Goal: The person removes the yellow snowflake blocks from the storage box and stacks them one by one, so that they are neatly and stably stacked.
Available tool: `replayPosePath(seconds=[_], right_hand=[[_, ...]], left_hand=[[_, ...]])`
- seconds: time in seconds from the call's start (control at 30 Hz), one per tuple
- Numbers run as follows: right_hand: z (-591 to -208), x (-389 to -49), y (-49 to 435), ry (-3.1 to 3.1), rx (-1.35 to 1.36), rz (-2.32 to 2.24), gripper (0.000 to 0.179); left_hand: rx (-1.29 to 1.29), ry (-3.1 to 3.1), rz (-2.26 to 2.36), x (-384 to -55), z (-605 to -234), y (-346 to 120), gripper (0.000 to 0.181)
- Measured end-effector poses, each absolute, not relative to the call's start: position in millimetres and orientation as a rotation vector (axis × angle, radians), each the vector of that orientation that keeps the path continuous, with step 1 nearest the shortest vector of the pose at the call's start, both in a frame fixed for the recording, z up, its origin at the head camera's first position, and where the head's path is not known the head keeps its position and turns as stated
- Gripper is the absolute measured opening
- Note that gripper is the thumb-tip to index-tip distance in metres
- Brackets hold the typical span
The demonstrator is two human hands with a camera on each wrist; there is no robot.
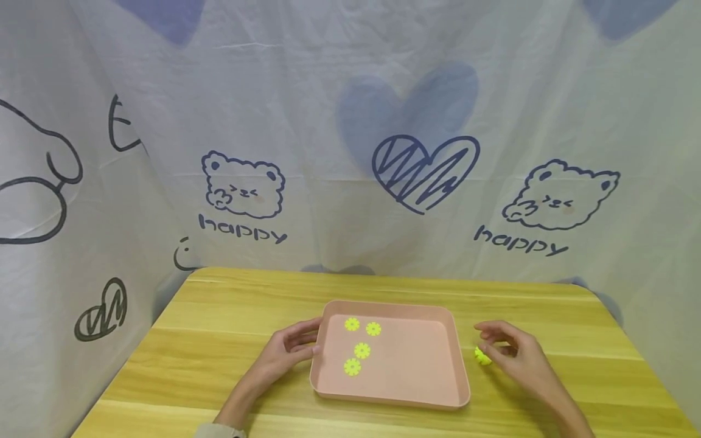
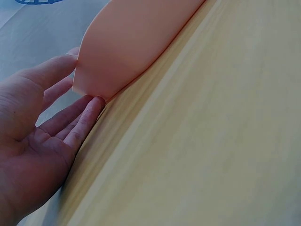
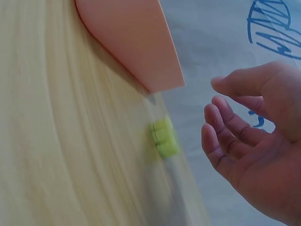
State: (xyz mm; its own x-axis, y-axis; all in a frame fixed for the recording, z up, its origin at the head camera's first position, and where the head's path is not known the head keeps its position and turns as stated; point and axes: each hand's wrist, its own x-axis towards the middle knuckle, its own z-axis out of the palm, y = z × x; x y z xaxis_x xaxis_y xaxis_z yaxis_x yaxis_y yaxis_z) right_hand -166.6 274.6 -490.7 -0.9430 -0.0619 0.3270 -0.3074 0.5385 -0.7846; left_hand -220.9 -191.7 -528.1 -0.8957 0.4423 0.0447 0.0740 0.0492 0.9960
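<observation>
A shallow pink tray (image 1: 405,359) lies on the wooden table. Inside its left half are several flat yellow notched discs, such as the disc (image 1: 362,350). My left hand (image 1: 290,348) is at the tray's left side; in the left wrist view its fingertips touch the outer wall (image 2: 127,42). Right of the tray, another yellow notched disc (image 3: 164,137) rests on the table, partly hidden by my right hand (image 1: 515,350) in the head view. The right wrist view shows that hand (image 3: 258,136) with thumb and fingers apart, holding nothing, beside the disc.
The light wooden table (image 1: 235,304) extends around the tray on all sides. Behind it and on the left hangs a pale cloth (image 1: 328,231) printed with hearts, bear heads and the word "happy".
</observation>
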Motion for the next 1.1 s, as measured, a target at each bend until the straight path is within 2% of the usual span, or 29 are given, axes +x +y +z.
replayPosePath(seconds=[0.23,0.57,1.1], right_hand=[[-485,-166,262,-2.478,0.343,1.375,0.026],[-487,-166,245,-2.380,0.544,1.466,0.032],[-489,-161,210,-2.392,0.618,1.548,0.036]], left_hand=[[0.521,2.065,1.929,-220,-527,-192,0.059],[0.498,2.055,1.938,-218,-528,-193,0.060],[0.546,2.067,1.932,-221,-529,-191,0.058]])
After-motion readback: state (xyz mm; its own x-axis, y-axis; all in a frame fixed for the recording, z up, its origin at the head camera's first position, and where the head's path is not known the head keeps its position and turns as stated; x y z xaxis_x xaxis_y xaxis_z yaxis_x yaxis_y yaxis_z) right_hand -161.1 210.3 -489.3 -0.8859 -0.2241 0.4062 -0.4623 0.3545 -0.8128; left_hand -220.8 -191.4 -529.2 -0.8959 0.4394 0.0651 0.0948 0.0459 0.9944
